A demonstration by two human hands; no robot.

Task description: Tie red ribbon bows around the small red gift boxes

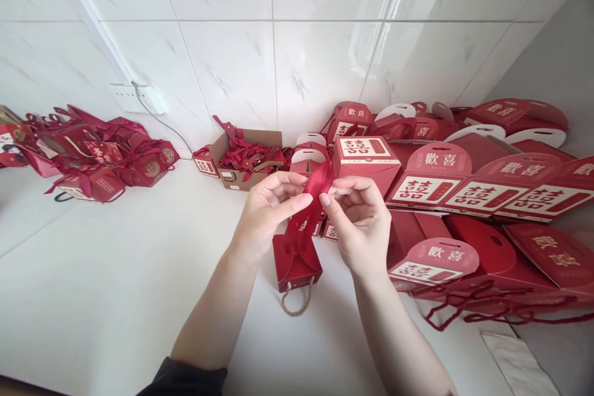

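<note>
A red ribbon is stretched upward between my two hands, above a small red box on the white table. My left hand pinches the ribbon's left edge between thumb and fingers. On the other edge, my right hand also pinches it, with the thumb in front. The ribbon's lower part runs down to the top of the small box. A loop of twisted rope handle lies at the near side of that box.
An open cardboard box of red ribbons stands near the tiled wall. Many red gift boxes are stacked at the right, with red cords before them. Ribboned boxes and a socket are at the left.
</note>
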